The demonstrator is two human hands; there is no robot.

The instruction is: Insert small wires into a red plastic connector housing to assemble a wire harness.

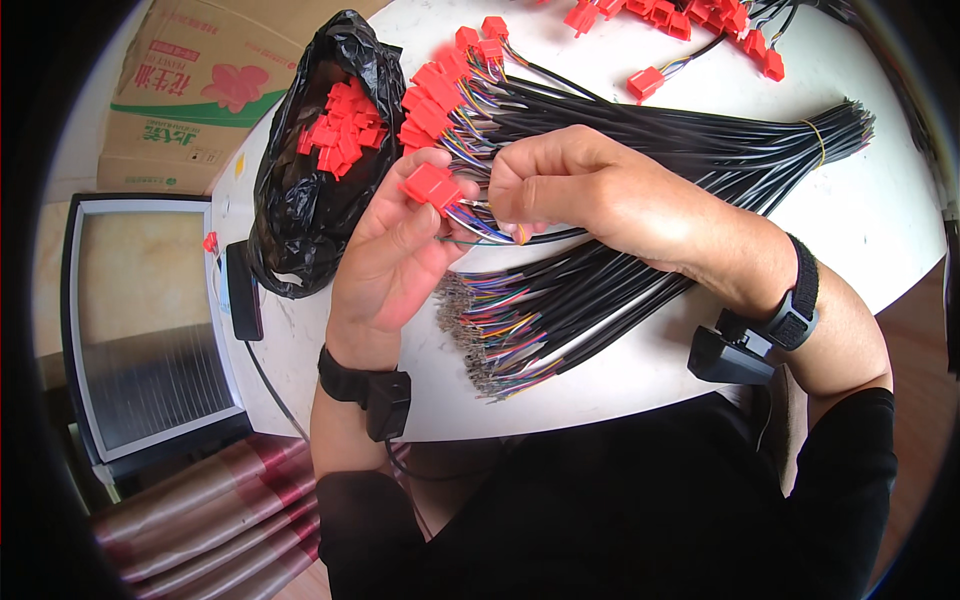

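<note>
My left hand (pixel 385 255) is closed on a red plastic connector housing (pixel 432 188), held between thumb and fingers. Thin coloured wires (pixel 478 220) run from the housing toward my right hand (pixel 580 185), whose thumb and forefinger pinch them just beside it; which single wire is in the pinch is hard to make out. One green wire (pixel 462 241) hangs free below. Under my hands lies a bundle of black cables (pixel 590 305) with bare coloured wire ends and metal terminals (pixel 465 335). Behind it is another black cable bundle (pixel 640 130) with red housings (pixel 432 100) on its ends.
A black plastic bag (pixel 285 235) holding loose red housings (pixel 345 130) stands at the left of the white table (pixel 440 405). More wired housings (pixel 690 15) lie at the far edge. A cardboard box (pixel 190 90) and a framed panel (pixel 150 320) are farther left.
</note>
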